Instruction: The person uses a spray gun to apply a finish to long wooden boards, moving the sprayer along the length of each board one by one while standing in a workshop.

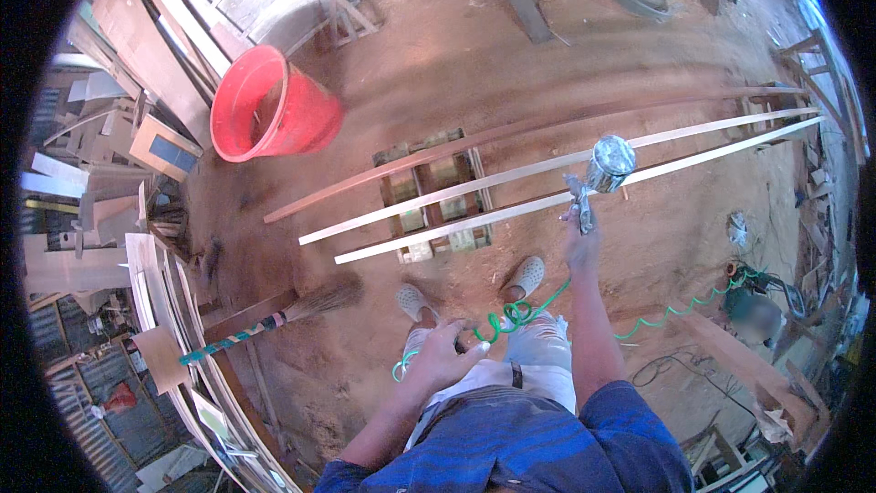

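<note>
My right hand (581,246) grips a metal spray gun (598,175) with a shiny cup on top, held over the nearest of three long wooden strips (511,210). The two nearer strips are pale and the far one (511,132) is dark brown. They lie side by side across a low wooden stand (436,196). My left hand (447,353) is closed around a green coiled air hose (506,315) near my waist. The hose runs to the right across the ground toward the compressor. My feet in pale shoes stand just behind the strips.
A red tub (269,102) stands at the left on the sawdust-covered ground. A broom (274,315) with a striped handle lies at the lower left. Stacked boards and frames line the left side and the top. A compressor (757,297) sits at the right among planks.
</note>
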